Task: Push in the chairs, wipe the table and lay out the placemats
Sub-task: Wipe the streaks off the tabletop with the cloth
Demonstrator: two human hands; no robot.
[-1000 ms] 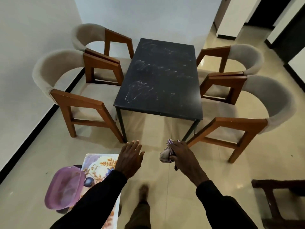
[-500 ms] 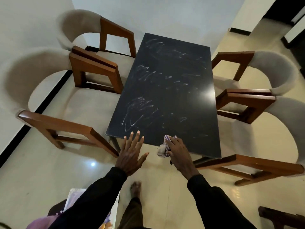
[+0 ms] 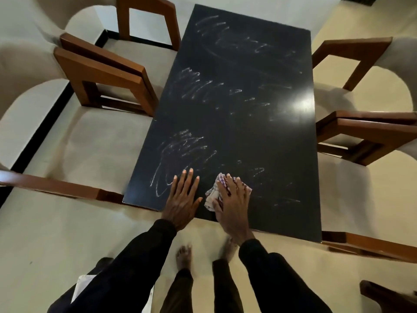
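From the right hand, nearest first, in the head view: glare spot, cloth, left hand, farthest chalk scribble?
1. cloth, under the right hand
2. left hand, just left
3. glare spot, ahead right
4. farthest chalk scribble, far end

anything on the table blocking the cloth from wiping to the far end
Nothing visible. The table ahead of the cloth carries only white smears; the left hand lies flat beside the cloth, to its left, not ahead of it.

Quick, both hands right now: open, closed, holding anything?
Left hand: open, flat on the table.
Right hand: open, fingers pressing the cloth onto the table.
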